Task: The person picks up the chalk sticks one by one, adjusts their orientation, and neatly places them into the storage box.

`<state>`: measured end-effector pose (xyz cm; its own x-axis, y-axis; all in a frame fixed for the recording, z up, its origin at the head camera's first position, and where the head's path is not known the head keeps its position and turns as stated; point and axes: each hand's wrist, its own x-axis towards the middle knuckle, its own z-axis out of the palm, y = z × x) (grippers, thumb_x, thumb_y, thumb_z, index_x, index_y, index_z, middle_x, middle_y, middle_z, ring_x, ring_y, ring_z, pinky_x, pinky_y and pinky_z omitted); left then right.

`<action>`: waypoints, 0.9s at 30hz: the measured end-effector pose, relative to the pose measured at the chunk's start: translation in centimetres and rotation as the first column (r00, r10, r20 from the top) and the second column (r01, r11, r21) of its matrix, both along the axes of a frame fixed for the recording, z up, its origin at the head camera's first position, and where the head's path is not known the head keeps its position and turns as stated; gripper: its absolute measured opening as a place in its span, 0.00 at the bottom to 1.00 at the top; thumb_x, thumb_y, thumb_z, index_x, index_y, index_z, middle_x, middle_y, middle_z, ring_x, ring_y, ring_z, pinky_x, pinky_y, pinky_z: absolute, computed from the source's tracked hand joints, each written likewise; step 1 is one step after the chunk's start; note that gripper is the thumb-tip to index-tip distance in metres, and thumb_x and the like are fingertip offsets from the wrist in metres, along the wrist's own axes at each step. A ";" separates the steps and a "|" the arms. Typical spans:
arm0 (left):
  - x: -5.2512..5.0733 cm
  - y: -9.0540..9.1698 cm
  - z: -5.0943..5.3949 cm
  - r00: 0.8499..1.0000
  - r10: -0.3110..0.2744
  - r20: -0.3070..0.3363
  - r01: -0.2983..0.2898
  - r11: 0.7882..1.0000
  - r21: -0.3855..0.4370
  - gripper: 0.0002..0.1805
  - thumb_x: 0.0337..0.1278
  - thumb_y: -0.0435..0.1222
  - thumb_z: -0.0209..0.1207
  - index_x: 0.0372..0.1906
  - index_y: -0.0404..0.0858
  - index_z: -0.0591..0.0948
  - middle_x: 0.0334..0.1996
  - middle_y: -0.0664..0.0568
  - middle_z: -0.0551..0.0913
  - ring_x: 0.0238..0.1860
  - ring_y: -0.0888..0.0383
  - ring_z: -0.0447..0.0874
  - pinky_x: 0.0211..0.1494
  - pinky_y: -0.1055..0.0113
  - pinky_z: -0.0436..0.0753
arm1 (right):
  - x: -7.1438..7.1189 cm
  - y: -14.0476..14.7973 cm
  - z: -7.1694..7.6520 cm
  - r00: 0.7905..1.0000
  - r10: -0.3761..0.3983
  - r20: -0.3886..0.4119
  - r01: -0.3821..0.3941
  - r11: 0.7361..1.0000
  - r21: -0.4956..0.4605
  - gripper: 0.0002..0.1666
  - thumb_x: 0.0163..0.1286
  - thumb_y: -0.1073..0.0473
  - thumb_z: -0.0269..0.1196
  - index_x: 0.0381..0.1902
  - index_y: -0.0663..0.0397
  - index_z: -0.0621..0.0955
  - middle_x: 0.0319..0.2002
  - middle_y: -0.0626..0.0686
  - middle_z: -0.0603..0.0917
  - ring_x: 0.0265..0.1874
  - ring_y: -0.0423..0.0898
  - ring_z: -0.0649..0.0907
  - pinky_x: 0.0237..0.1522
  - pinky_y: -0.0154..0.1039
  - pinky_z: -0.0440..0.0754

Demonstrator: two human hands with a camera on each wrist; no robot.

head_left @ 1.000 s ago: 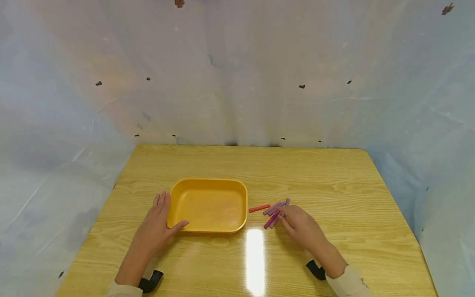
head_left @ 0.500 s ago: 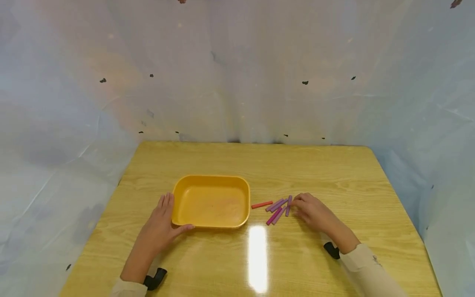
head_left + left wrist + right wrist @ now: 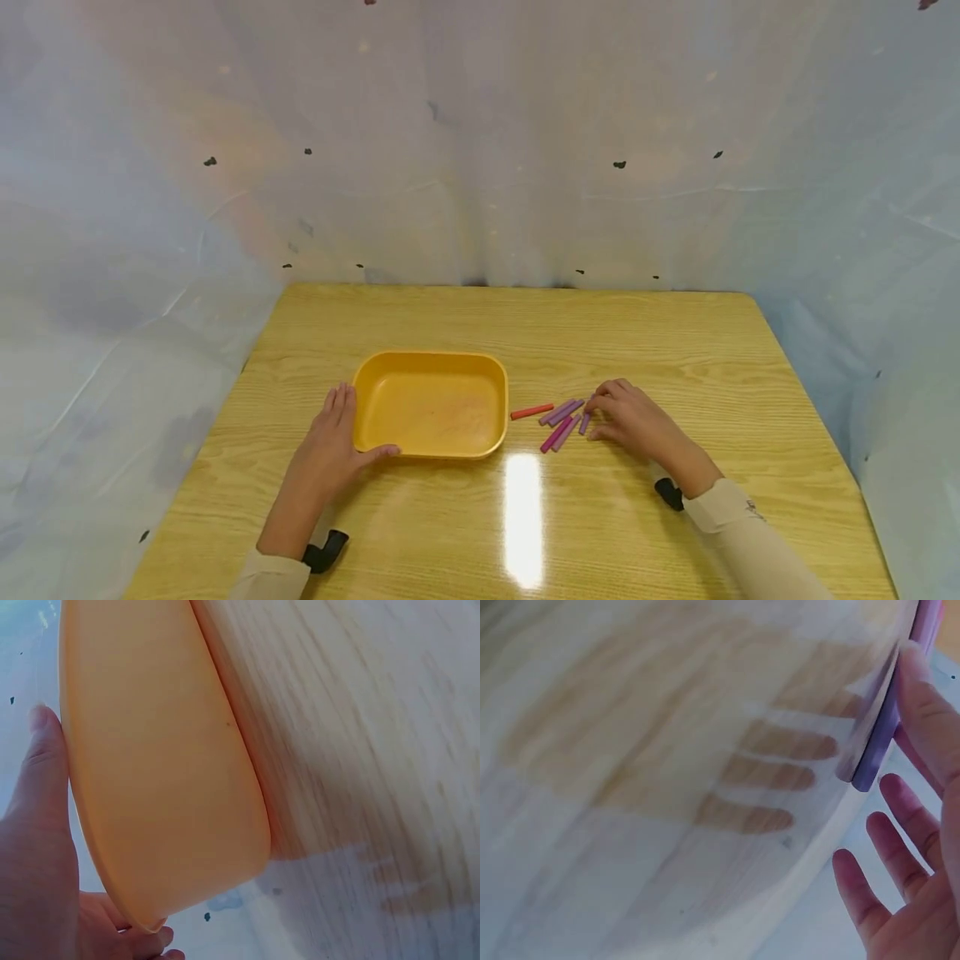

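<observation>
Sticks [image 3: 557, 435] right of centre could roll if nudged; whether the right hand [image 3: 637, 423] pinches one, I cannot tell. The left hand [image 3: 328, 454], fingers straight, touches the tray [image 3: 435, 412].

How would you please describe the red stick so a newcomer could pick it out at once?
On the wooden table, find the yellow tray. Immediately to its right lies the red stick, nearer the tray than its neighbours. Only it is red; those are purple sticks and a magenta stick.
</observation>
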<state>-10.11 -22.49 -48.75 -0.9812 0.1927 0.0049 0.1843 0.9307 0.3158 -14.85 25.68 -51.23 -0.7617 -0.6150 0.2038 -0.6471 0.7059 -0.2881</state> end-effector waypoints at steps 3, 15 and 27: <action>0.1 0.0 -0.2 1.000 0.013 -0.007 -0.013 1.000 0.003 0.67 0.40 0.73 0.51 0.72 0.30 0.40 0.71 0.35 0.40 0.71 0.41 0.38 0.67 0.44 0.52 | 0.0 0.2 -0.2 1.000 0.011 -0.015 -0.011 1.000 -0.001 0.19 0.52 0.47 0.70 0.40 0.48 0.82 0.41 0.48 0.76 0.42 0.46 0.73 0.41 0.45 0.74; 0.1 -0.2 0.5 0.998 -0.018 0.055 0.019 1.000 -0.004 0.67 0.39 0.74 0.50 0.71 0.28 0.43 0.72 0.36 0.40 0.71 0.41 0.38 0.67 0.44 0.53 | 0.0 0.8 -0.2 0.999 0.045 -0.029 -0.043 0.998 0.050 0.13 0.52 0.50 0.71 0.34 0.45 0.83 0.34 0.43 0.78 0.35 0.43 0.75 0.36 0.45 0.73; 0.2 -0.1 1.7 0.993 -0.007 0.122 0.010 1.000 -0.022 0.68 0.39 0.75 0.48 0.71 0.28 0.42 0.71 0.35 0.43 0.71 0.40 0.40 0.67 0.44 0.53 | 1.0 0.4 0.5 0.977 0.001 0.213 -0.007 1.000 0.028 0.07 0.61 0.50 0.65 0.34 0.44 0.81 0.31 0.36 0.76 0.28 0.32 0.75 0.31 0.35 0.77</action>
<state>-9.93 -22.62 -47.08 -0.9726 0.2000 -0.1189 0.1540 0.9363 0.3155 -13.90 26.08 -50.72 -0.7835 -0.6211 0.0192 -0.5754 0.7135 -0.3997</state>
